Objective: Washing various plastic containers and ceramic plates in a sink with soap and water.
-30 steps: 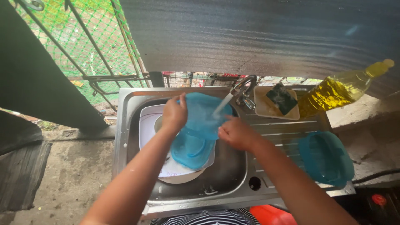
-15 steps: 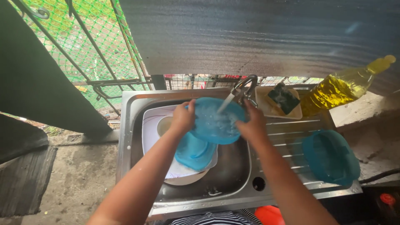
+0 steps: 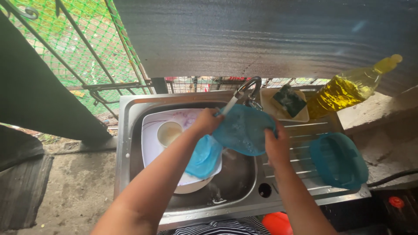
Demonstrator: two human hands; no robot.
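Both my left hand (image 3: 208, 122) and right hand (image 3: 276, 146) gripping blue lid (image 3: 241, 130) under tap (image 3: 248, 89), frame center.

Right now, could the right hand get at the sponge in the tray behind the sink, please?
Probably yes, but not freely: the right hand grips the blue lid under the tap's water. The sponge lies uncovered in its tray just beyond, nothing between them.

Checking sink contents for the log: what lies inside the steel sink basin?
Inside the sink: a white square plate, a small cup, a blue lid. Whatever lies beneath them is hidden.
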